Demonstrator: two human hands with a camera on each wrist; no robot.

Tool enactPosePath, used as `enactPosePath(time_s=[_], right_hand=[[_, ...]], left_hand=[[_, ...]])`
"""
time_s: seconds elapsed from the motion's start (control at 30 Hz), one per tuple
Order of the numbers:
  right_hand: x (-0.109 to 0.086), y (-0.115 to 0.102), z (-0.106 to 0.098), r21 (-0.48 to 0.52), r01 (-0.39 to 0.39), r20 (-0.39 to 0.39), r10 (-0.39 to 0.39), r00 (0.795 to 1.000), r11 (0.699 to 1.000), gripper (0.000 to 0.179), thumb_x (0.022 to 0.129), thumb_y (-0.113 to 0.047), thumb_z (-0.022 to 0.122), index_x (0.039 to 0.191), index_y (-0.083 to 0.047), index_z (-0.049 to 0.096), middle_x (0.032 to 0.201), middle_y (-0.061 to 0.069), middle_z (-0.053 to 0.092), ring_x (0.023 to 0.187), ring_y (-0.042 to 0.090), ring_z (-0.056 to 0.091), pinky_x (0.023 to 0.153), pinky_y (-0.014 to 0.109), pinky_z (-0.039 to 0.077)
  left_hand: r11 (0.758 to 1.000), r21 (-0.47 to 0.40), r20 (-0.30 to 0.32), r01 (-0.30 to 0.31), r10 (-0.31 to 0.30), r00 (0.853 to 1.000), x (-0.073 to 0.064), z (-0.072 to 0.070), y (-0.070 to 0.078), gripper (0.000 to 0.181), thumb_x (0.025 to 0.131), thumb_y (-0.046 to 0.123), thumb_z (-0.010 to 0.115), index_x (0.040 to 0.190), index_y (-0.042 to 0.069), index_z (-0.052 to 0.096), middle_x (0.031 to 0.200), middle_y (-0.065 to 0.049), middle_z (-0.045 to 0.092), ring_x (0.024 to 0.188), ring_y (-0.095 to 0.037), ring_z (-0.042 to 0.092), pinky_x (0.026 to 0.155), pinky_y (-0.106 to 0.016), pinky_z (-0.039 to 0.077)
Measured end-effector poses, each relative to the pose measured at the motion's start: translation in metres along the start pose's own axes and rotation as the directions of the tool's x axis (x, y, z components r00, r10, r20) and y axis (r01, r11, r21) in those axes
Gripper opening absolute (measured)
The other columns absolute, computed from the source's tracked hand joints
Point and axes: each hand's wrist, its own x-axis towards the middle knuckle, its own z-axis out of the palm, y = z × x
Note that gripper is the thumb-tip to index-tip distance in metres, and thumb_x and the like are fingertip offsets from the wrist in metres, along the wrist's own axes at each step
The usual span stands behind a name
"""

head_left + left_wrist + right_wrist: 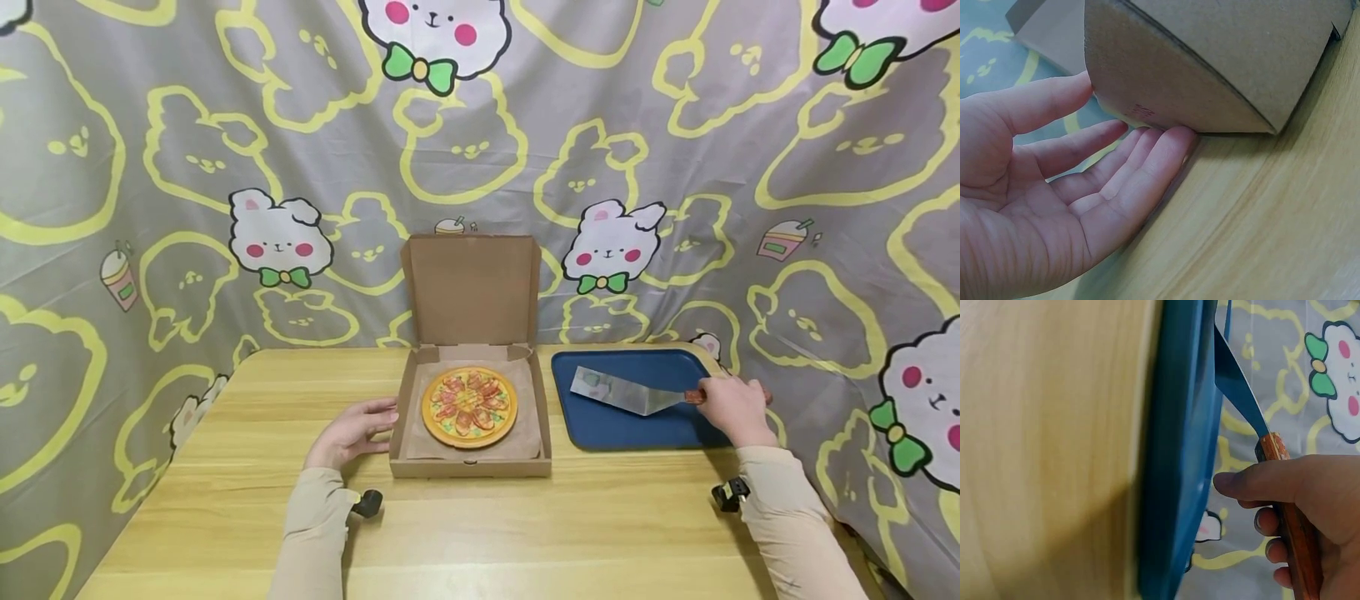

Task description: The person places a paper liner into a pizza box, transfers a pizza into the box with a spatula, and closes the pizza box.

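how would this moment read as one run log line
left hand: touches box side | right hand: grips spatula, blade over tray | pizza: in box | lid: up

From the head camera I can't see the middle of the handle (pixel 695 397) of the spatula (pixel 615 392): the right fingers (pixel 723 398) hide it, with part of the right rim of the tray (pixel 600 429). Both sleeves (pixel 313 533) run off the near edge. My left wrist view crops the box (pixel 471 467) and conceals the pizza (pixel 470 407); I can't read the box's small print (pixel 1143 112).
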Motion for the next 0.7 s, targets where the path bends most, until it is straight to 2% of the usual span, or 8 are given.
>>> enactPosePath(time_s=[0.2,0.47,0.7], right_hand=[[0.0,0.004,0.009,-0.009,-0.034,-0.023,0.034,0.999,0.999,0.01,0.075,-0.004,0.067,0.067,-0.008,0.063,0.063,0.013,0.061,0.056,0.032,0.052,0.06,0.05,0.034],[0.011,0.002,0.019,-0.014,-0.066,-0.027,0.066,0.997,0.998,0.016,0.08,0.0,0.061,0.066,-0.007,0.06,0.064,0.019,0.061,0.06,0.036,0.052,0.065,0.055,0.035],[0.016,-0.002,0.019,-0.01,-0.072,-0.021,0.072,0.997,0.997,0.015,0.079,0.002,0.06,0.067,-0.005,0.059,0.066,0.02,0.062,0.064,0.037,0.052,0.069,0.059,0.035]], left_hand=[[1.0,0.002,0.003,-0.001,0.001,1.0,-0.003,0.0,0.0,0.058,0.099,0.015,0.054,0.149,-0.003,0.031,0.15,-0.026,0.038,0.12,-0.023,0.056,0.098,-0.049,0.051],[1.0,-0.006,0.007,0.003,-0.003,1.0,-0.002,-0.002,-0.001,0.058,0.099,0.014,0.054,0.149,-0.003,0.031,0.15,-0.025,0.038,0.119,-0.022,0.056,0.098,-0.049,0.051],[1.0,-0.01,0.013,-0.009,0.009,1.0,0.0,-0.002,-0.002,0.057,0.099,0.014,0.053,0.149,-0.003,0.031,0.15,-0.025,0.038,0.118,-0.02,0.057,0.098,-0.049,0.051]])
